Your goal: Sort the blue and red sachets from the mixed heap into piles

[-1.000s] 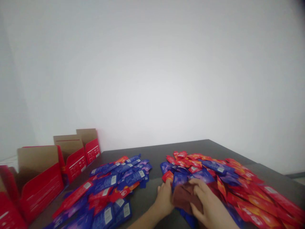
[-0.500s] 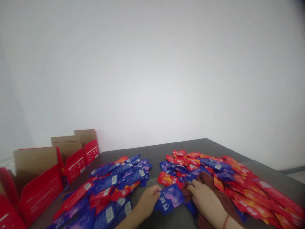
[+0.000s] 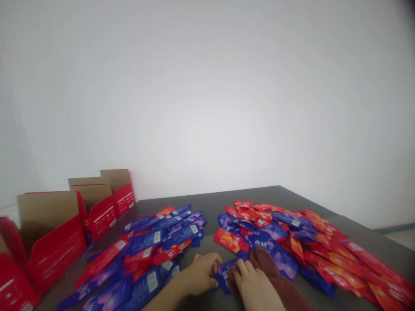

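My left hand [image 3: 203,273] has its thumb and fingers curled at the left edge of a blue sachet [image 3: 223,275] with pale lettering, low in the middle of the view. Bunched under the fingers of my right hand [image 3: 256,283] is a brown cloth [image 3: 270,268], which lies over the right part of that sachet. Just beyond the cloth are a red-orange sachet [image 3: 227,240] and more blue sachets [image 3: 285,261]. The fingertips of my right hand are partly sunk in the cloth.
A mixed heap of blue and red sachets [image 3: 145,242] lies on the left of the dark table [image 3: 207,203]. Another, mostly red heap [image 3: 343,263] spreads to the right. Several open red cardboard boxes [image 3: 58,255] line the left edge. A white wall [image 3: 207,108] rises behind.
The blue sachet, tilted up with its front showing before, is now lower and partly covered. My right hand and the cloth have moved left and down onto it.
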`<state>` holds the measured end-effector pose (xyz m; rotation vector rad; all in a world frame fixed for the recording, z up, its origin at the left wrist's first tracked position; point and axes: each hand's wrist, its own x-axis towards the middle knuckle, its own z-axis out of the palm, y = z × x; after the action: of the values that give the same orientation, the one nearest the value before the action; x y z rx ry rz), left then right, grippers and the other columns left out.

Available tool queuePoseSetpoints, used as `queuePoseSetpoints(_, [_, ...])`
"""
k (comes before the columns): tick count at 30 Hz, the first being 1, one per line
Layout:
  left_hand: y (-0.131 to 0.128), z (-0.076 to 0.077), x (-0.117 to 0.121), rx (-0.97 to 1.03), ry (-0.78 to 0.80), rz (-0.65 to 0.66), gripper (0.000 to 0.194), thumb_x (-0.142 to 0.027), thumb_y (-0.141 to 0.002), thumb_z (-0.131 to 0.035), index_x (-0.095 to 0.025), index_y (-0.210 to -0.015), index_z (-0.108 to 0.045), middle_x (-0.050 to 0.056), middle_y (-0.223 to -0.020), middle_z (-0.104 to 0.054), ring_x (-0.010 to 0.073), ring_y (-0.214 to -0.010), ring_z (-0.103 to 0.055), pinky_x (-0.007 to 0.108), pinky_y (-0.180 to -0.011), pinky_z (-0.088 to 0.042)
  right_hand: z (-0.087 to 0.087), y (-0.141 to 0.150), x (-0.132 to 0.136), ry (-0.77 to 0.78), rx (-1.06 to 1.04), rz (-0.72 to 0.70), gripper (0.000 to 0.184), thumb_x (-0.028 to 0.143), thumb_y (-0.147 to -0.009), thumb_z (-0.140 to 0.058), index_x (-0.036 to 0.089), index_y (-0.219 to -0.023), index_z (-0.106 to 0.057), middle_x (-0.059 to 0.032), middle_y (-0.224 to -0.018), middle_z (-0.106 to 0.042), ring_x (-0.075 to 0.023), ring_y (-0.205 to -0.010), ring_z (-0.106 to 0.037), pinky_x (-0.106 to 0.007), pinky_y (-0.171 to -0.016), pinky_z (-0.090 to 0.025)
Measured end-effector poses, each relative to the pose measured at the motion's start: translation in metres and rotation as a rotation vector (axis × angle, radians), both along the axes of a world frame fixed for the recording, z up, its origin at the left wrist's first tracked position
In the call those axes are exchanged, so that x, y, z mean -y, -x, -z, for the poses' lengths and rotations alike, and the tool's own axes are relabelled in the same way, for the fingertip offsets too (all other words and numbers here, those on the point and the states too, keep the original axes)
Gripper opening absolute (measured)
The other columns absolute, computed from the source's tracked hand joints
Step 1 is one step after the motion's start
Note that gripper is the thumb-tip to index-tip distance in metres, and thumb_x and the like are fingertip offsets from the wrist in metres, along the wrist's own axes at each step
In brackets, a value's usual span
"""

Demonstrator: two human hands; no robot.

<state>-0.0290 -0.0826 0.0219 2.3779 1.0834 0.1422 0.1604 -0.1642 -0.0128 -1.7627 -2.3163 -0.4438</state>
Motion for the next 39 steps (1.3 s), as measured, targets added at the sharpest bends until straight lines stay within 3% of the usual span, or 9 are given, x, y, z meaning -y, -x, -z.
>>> queuePoseSetpoints(5, [0.0, 0.003, -0.005, 0.04, 0.059, 0.053, 0.052, -0.011, -0.066, -0.07, -0.027, -0.112, -0.05, -0.007, -0.093, -0.06, 0.0169, -0.091, -0.055, 0.033, -0.095, -0.031, 0.018, -0.008, -0.015, 0.0, -0.023, 0.093, 0.035, 0.001, -0.082, -0.041, 0.018, -0.097, -0.067, -0.0134, -0.099, -0.064, -0.0234, -0.083, -0.061, -0.032, -0.061, -0.047])
queuePoseSetpoints(12, [0.004, 0.01, -0.01, 0.081, 0.034, 0.074, 0.055, -0.001, -0.067, -0.049, -0.026, -0.117, -0.052, -0.004, -0.094, -0.064, 0.0166, -0.093, -0.058, 0.032, -0.096, -0.032, 0.005, 0.034, -0.018, 0.089, 0.017, -0.087, 0.031, 0.005, -0.08, -0.048, 0.015, -0.104, -0.065, -0.012, -0.102, -0.064, -0.0197, -0.081, -0.062, -0.027, -0.06, -0.047])
queuePoseSetpoints(16, [0.004, 0.007, -0.009, 0.072, -0.02, 0.145, 0.059, -0.005, -0.068, -0.051, -0.03, -0.122, -0.055, -0.002, -0.1, -0.063, 0.0184, -0.095, -0.058, 0.035, -0.097, -0.031, 0.008, 0.006, -0.004, 0.152, -0.015, -0.144, 0.023, 0.01, -0.08, -0.052, 0.021, -0.091, -0.069, -0.0081, -0.1, -0.066, -0.0189, -0.078, -0.063, -0.025, -0.059, -0.047])
queuePoseSetpoints(20, [0.002, 0.001, -0.007, 0.022, -0.063, 0.185, 0.059, -0.008, -0.07, -0.05, -0.034, -0.123, -0.058, -0.001, -0.1, -0.063, 0.0213, -0.096, -0.057, 0.04, -0.096, -0.032, 0.012, -0.034, -0.005, 0.098, -0.036, -0.013, 0.034, 0.008, -0.08, -0.045, 0.022, -0.097, -0.071, -0.0123, -0.108, -0.067, -0.0214, -0.077, -0.066, -0.029, -0.057, -0.049])
queuePoseSetpoints(25, [-0.001, 0.002, -0.006, -0.012, -0.106, 0.224, 0.057, -0.009, -0.072, -0.05, -0.033, -0.123, -0.057, 0.0, -0.097, -0.062, 0.0227, -0.098, -0.056, 0.04, -0.094, -0.033, -0.003, -0.022, -0.026, 0.095, 0.075, 0.193, 0.041, -0.003, -0.078, -0.037, 0.013, -0.091, -0.073, -0.0206, -0.103, -0.067, -0.0221, -0.072, -0.068, -0.028, -0.053, -0.048])
queuePoseSetpoints(28, [0.0, 0.008, -0.004, 0.014, -0.14, 0.184, 0.054, -0.008, -0.074, -0.049, -0.03, -0.124, -0.05, 0.001, -0.103, -0.061, 0.0217, -0.099, -0.056, 0.038, -0.094, -0.033, -0.013, 0.009, -0.025, 0.109, 0.131, 0.141, 0.044, -0.007, -0.078, -0.036, 0.011, -0.098, -0.071, -0.0188, -0.105, -0.068, -0.0208, -0.074, -0.068, -0.027, -0.055, -0.05])
queuePoseSetpoints(31, [0.001, 0.016, -0.004, 0.054, -0.13, 0.115, 0.058, -0.005, -0.072, -0.048, -0.027, -0.126, -0.038, -0.001, -0.101, -0.061, 0.02, -0.1, -0.055, 0.036, -0.096, -0.032, -0.018, 0.024, -0.016, 0.111, 0.147, -0.029, 0.049, -0.005, -0.079, -0.041, 0.017, -0.116, -0.064, -0.0099, -0.102, -0.069, -0.0214, -0.08, -0.068, -0.028, -0.059, -0.053])
queuePoseSetpoints(34, [0.002, 0.02, -0.005, 0.069, -0.105, 0.093, 0.06, -0.003, -0.068, -0.049, -0.027, -0.12, -0.032, -0.004, -0.096, -0.06, 0.0186, -0.098, -0.054, 0.034, -0.095, -0.031, -0.021, 0.01, -0.012, 0.096, 0.086, -0.091, 0.044, -0.002, -0.082, -0.044, 0.023, -0.113, -0.064, -0.0046, -0.099, -0.069, -0.0208, -0.086, -0.067, -0.027, -0.064, -0.053])
queuePoseSetpoints(39, [0.001, 0.021, -0.009, 0.085, -0.078, 0.118, 0.057, -0.003, -0.065, -0.05, -0.028, -0.112, -0.031, -0.007, -0.092, -0.057, 0.0177, -0.096, -0.054, 0.034, -0.095, -0.03, -0.028, -0.021, -0.026, 0.094, -0.002, 0.123, 0.036, 0.001, -0.087, -0.04, 0.021, -0.101, -0.066, -0.0101, -0.107, -0.066, -0.0177, -0.082, -0.067, -0.025, -0.065, -0.049])
